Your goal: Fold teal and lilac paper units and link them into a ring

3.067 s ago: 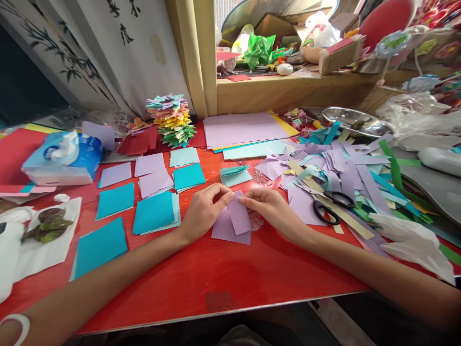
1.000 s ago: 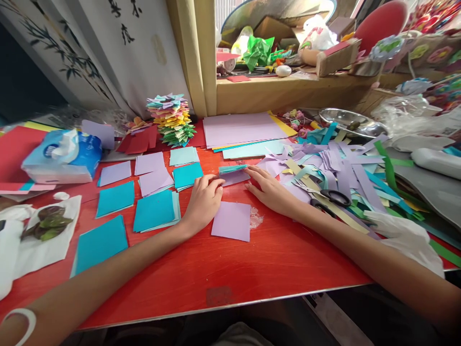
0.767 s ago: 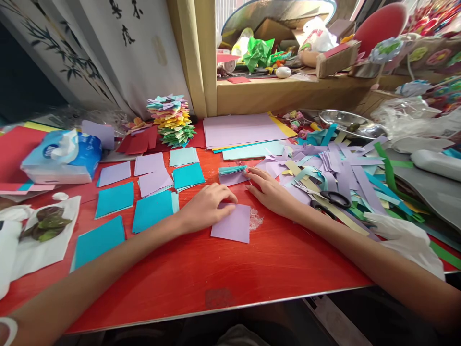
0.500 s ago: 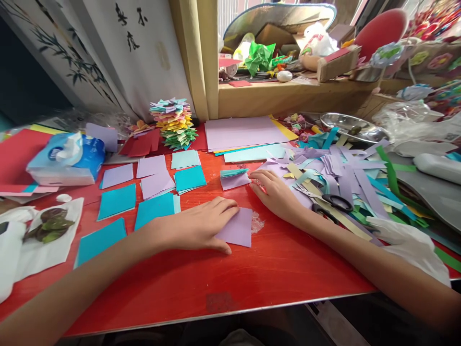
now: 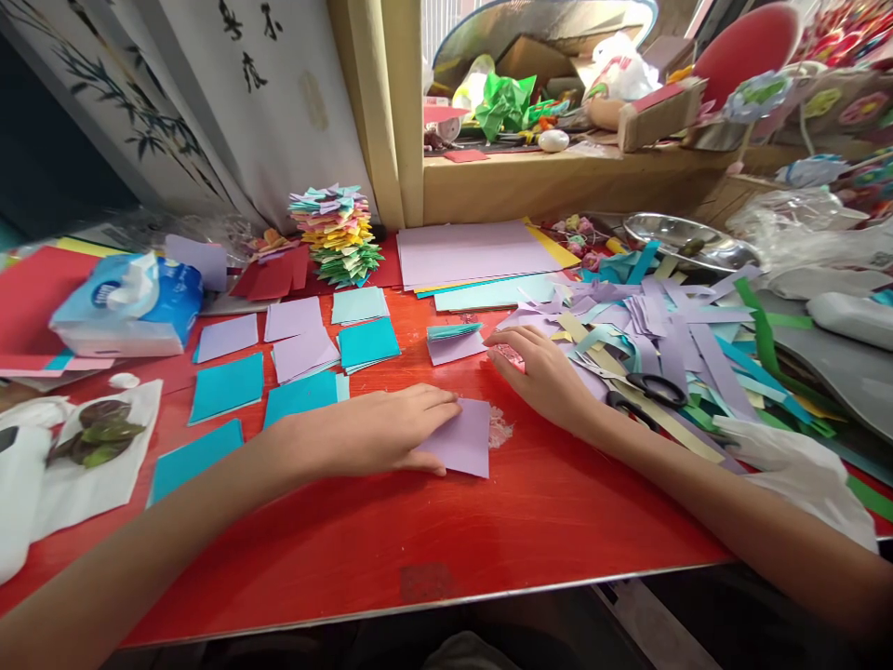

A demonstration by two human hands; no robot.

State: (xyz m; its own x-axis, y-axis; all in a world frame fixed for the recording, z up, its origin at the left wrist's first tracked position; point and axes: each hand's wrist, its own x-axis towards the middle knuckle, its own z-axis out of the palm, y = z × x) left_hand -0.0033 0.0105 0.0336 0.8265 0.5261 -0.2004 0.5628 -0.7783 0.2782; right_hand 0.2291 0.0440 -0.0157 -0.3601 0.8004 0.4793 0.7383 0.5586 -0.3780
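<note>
My left hand (image 5: 380, 430) lies over the left part of a purple paper square (image 5: 464, 442) on the red table. Its fingers are stretched along the upper side, with the thumb apart near the lower edge. Just behind is a small stack of folded paper (image 5: 457, 342), pale blue on top with purple below. To the right of that stack, my right hand (image 5: 534, 372) rests with curved, loosely spread fingers and nothing visible in them. Black-handled scissors (image 5: 648, 391) lie beside the right wrist on a heap of paper strips (image 5: 662, 326).
Stacks of blue (image 5: 225, 386) and purple paper squares (image 5: 299, 340) lie left of centre. Behind them stands a tiered folded-paper tower (image 5: 335, 233). Large paper sheets (image 5: 467, 256) lie at the back, a tissue pack (image 5: 129, 302) at left, a metal bowl (image 5: 687, 237) at right.
My right fingertips have shifted slightly right, away from the folded paper stack. My left hand stays on the purple square, its thumb drawn in a little.
</note>
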